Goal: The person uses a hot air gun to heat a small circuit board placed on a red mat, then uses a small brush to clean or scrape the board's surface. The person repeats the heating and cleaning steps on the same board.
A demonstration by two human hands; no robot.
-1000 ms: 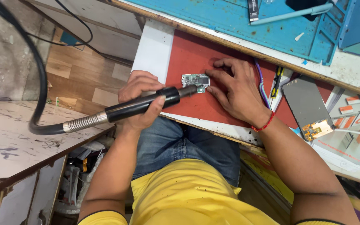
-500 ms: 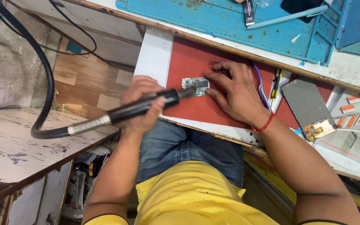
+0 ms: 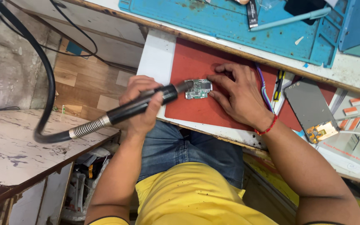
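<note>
At the centre of the frame the left hand (image 3: 140, 104), closed around the black rotary handpiece (image 3: 146, 105), could let its tip slip off the small green circuit board (image 3: 198, 88) on the red mat (image 3: 196, 62) if the right hand (image 3: 238, 93), whose spread fingers only press the board's edge, loosens.

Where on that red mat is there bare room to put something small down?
The red mat is bare above the circuit board, toward the blue mat, and below it near the front edge. Right of the right hand, cables, screwdriver and phone screen crowd it.
</note>
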